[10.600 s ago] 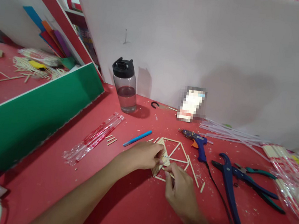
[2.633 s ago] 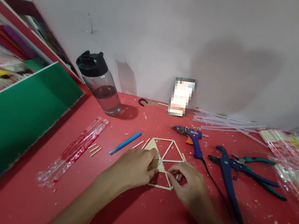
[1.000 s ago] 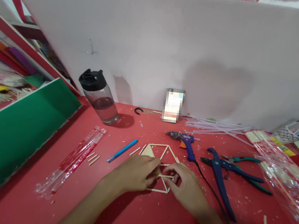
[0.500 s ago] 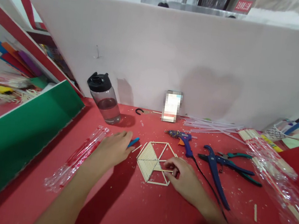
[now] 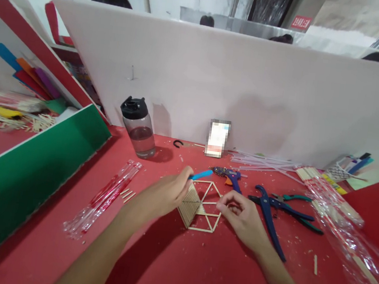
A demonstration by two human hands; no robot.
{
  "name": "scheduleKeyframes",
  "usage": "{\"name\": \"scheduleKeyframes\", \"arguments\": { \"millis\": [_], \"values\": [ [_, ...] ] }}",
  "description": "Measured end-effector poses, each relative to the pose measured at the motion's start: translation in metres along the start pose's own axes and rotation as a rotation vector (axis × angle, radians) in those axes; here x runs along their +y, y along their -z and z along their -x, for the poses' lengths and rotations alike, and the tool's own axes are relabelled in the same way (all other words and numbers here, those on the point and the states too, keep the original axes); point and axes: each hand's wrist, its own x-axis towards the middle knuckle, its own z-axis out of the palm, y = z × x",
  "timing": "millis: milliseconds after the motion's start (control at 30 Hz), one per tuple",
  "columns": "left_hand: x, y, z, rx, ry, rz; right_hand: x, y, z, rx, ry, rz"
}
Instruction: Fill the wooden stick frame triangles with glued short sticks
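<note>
A white partition (image 5: 184, 72) spans the upper frame, closing off the red tabletop (image 5: 166, 273), while a green board (image 5: 34, 164) walls in its left side. The water bottle (image 5: 140, 136) stands upright at upper left, near the partition and apart from the hands. At right, plastic-wrapped wooden sticks (image 5: 337, 201) and the blue cutter (image 5: 266, 216) crowd the space beyond the right hand (image 5: 244, 218); the glue gun (image 5: 235, 180) lies just above that hand, probably kept there for easy reach, its lower handle hidden. The hexagonal stick frame (image 5: 190, 209) lies flat in the centre, its left part covered with close-set sticks and its right part mostly open. The left hand (image 5: 165, 194) reaches over its upper left edge, fingers closed around a blue pen (image 5: 202, 175) — held low and slanting, perhaps to bring an end near the sticks — and hides part of that edge. The right hand is at the frame's right corner, fingers curled, thumb and forefinger close together, likely to steady something; whether they pinch a stick cannot be told. Smallest are the short stick pieces (image 5: 129, 197) left of the left forearm, clear of the frame.
</note>
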Motion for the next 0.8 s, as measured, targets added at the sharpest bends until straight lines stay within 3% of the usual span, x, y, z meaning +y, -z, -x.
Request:
{"name": "scheduleKeyframes", "arguments": {
  "millis": [133,267,567,800],
  "values": [
    [0.025,-0.012,-0.001,-0.069,-0.141,0.036,-0.003,-0.004,0.002,-0.005,-0.036,-0.278],
    [0.036,-0.025,-0.003,-0.139,-0.241,-0.028,0.002,-0.011,0.005,-0.034,-0.07,-0.473],
    [0.035,-0.022,0.001,-0.143,-0.308,-0.087,-0.002,-0.019,0.011,0.07,0.016,-0.387],
    [0.043,-0.008,0.005,-0.197,-0.26,0.018,-0.012,-0.017,0.014,0.069,0.088,-0.295]
  ]
}}
